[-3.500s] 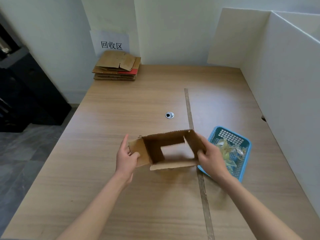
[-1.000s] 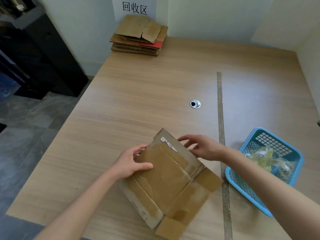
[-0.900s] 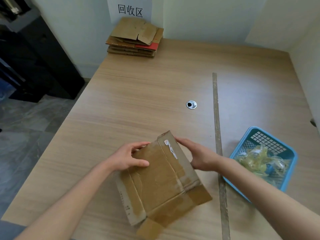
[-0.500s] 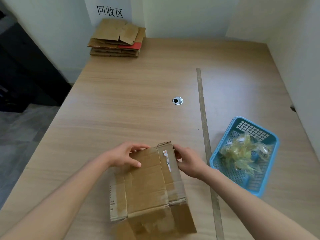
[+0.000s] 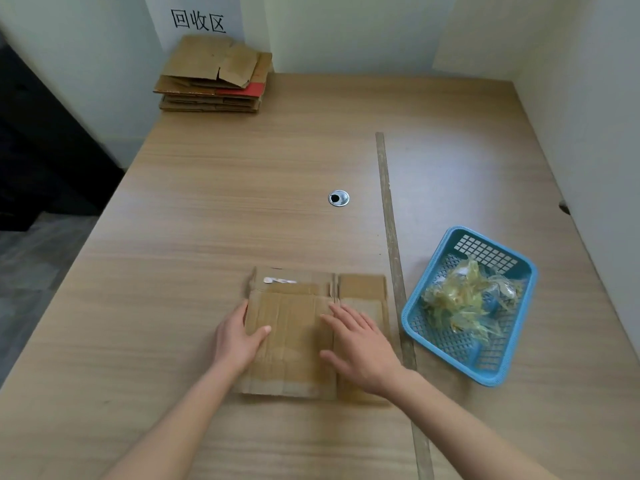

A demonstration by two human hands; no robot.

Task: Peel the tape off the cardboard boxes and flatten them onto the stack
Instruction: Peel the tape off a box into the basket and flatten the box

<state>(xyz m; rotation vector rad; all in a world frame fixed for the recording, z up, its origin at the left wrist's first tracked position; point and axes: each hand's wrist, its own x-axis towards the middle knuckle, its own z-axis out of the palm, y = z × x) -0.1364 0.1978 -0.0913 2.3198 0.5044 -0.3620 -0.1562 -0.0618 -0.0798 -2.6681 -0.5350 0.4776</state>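
The flattened cardboard box point(image 5: 304, 327) lies on the wooden table point(image 5: 207, 216) near its front edge, at about 6 o'clock from the metal cable grommet point(image 5: 338, 198), with a scrap of white label at its far edge. The left hand point(image 5: 239, 336) holds its left edge, thumb on top and the fingers hidden beyond the edge, so whether they curl under cannot be told; the right hand point(image 5: 360, 344) lies flat on it with straight, spread fingers, pressing the panel down. The box looks light and thin, stiff along its panels but ready to hinge at the creases, and the loose flaps at the right may spring up or flop when it is lifted, so a hold on two opposite edges, or a pinch through all layers near a fold, seems soundest. It is probably not fragile, though worn corners could tear. The stack of flattened boxes point(image 5: 213, 77) sits well apart at 11 o'clock, in the far left corner below a wall sign point(image 5: 198, 20). At 3 o'clock, just past a wooden strip point(image 5: 391, 230), a blue plastic basket point(image 5: 450, 348) holds a crumpled heap of clear yellowish tape point(image 5: 464, 299).
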